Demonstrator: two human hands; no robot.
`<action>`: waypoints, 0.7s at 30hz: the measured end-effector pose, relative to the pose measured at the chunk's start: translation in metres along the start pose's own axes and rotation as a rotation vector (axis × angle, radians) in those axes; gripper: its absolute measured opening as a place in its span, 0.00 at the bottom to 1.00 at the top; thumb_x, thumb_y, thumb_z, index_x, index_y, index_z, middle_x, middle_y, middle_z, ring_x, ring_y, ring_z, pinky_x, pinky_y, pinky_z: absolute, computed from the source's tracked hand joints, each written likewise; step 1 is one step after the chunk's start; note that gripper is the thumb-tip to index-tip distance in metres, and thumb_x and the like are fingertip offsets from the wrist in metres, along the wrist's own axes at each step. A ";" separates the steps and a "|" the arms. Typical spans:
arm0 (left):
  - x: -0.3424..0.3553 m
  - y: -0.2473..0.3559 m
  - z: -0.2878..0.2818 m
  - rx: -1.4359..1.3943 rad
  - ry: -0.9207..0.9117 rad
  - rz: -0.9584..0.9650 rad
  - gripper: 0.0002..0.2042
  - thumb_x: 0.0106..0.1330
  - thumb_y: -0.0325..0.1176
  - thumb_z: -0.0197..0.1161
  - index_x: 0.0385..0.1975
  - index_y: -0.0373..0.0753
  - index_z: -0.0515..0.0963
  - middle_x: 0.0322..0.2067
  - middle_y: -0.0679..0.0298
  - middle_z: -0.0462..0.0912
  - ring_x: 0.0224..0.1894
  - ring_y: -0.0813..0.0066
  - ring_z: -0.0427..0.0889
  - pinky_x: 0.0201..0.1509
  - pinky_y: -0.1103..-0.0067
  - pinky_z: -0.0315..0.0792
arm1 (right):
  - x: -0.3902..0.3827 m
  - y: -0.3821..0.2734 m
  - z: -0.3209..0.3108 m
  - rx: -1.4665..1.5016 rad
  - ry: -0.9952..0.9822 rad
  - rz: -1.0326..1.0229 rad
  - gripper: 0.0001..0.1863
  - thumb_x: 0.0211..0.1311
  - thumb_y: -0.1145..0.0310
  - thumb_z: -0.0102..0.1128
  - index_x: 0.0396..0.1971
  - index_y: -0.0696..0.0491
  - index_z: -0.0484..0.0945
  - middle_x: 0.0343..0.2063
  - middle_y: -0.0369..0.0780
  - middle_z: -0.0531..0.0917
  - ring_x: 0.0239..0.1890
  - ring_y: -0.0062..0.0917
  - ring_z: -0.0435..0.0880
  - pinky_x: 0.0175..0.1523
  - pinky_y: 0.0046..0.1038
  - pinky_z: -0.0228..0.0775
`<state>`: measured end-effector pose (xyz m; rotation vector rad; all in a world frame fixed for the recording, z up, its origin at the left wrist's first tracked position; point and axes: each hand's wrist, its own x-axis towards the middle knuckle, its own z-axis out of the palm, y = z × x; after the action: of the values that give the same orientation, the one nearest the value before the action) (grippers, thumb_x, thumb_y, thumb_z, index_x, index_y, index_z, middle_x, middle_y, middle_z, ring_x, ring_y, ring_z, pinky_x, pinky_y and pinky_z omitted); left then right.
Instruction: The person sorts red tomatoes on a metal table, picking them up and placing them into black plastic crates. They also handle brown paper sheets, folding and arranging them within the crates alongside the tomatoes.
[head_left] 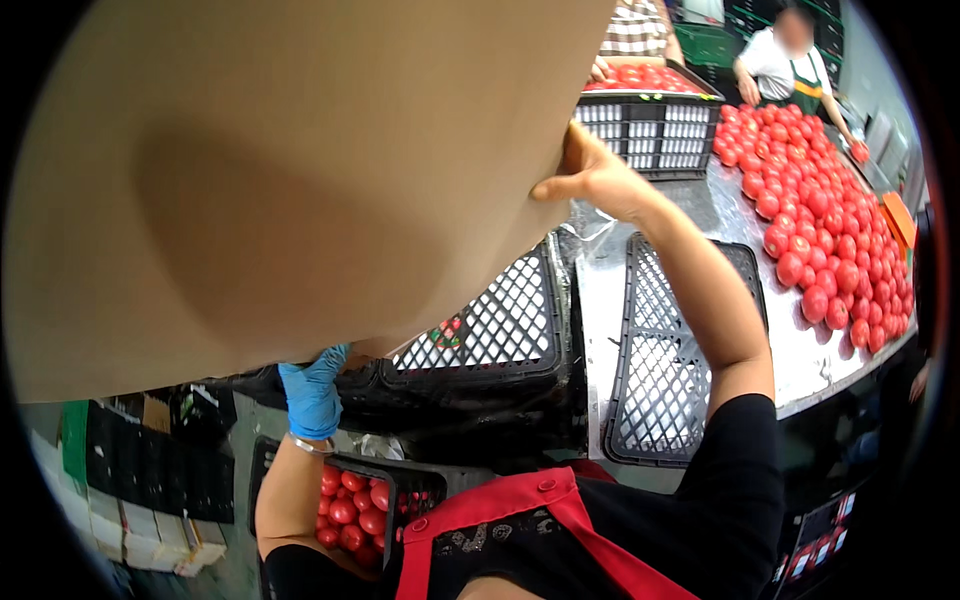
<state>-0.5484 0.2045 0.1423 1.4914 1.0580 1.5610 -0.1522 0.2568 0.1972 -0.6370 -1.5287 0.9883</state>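
A large, smooth brown sheet [330, 190] of card or stiff paper, I cannot tell which, is held up in front of me and covers much of the upper left. My left hand [313, 397], in a blue glove, is closed on its lower edge. Bare, my right hand [605, 180] grips the right edge with the thumb on the near face. Partly hidden behind the sheet is a black lattice crate [550, 355]. Another black lattice crate [660, 440] lies on the metal table [600, 300] below my right forearm.
Many red tomatoes [825, 225] are heaped along the table's right side. A black crate [640, 135] of tomatoes stands at the back. Low by my left arm is another crate [262, 465] with tomatoes [355, 510]. Two people are across the table; one [790, 70] holds a tomato.
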 end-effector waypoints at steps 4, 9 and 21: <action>0.003 -0.069 0.011 0.008 -0.144 -0.119 0.23 0.53 0.20 0.67 0.50 0.36 0.71 0.45 0.63 0.76 0.46 0.71 0.76 0.50 0.75 0.73 | -0.028 0.072 -0.016 -0.081 0.015 0.101 0.48 0.38 0.80 0.68 0.63 0.59 0.52 0.58 0.43 0.65 0.62 0.29 0.61 0.66 0.30 0.51; -0.017 -0.147 0.006 0.103 -0.236 -0.207 0.26 0.53 0.20 0.67 0.53 0.35 0.67 0.47 0.61 0.75 0.48 0.72 0.74 0.52 0.75 0.71 | -0.069 0.133 -0.012 -0.073 -0.016 0.218 0.48 0.39 0.72 0.69 0.63 0.57 0.53 0.59 0.45 0.64 0.63 0.29 0.60 0.66 0.30 0.50; -0.017 -0.095 0.025 -0.265 -0.255 -0.601 0.22 0.59 0.30 0.64 0.52 0.32 0.68 0.47 0.58 0.76 0.46 0.67 0.78 0.51 0.72 0.73 | -0.067 0.117 -0.009 -0.140 -0.011 0.766 0.38 0.44 0.54 0.73 0.51 0.63 0.70 0.46 0.48 0.78 0.49 0.31 0.77 0.54 0.30 0.67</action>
<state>-0.5257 0.2293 0.0479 1.0283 0.9845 1.0106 -0.1444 0.2612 0.0626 -1.3761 -1.3822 1.4506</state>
